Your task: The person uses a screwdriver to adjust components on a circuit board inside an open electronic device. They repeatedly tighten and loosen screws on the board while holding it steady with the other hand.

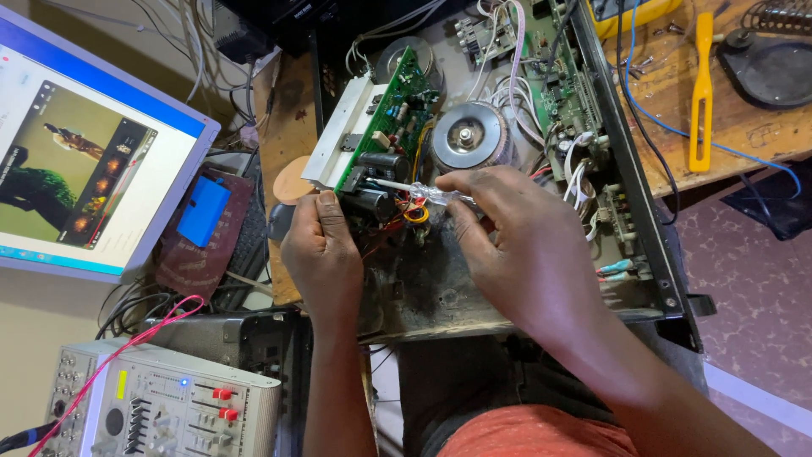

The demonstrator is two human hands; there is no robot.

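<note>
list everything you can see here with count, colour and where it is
open metal chassis: 1, grey-black, centre, on the bench
green circuit board: 1, green on a white bracket, tilted up at the chassis's left
toroidal transformer: 1, grey, mid chassis
black capacitors: 2 or so, black, at the board's lower end
screwdriver: 1, clear handle, across the wiring
yellow tool: 1, yellow, bench top right
blue wire: 1, blue, across the bench at right
monitor: 1, lit, far left
blue box: 1, blue, beside the monitor
mixer panel: 1, pale grey, bottom left
left hand: 1, gripping by the capacitors
right hand: 1, holding the screwdriver
</note>
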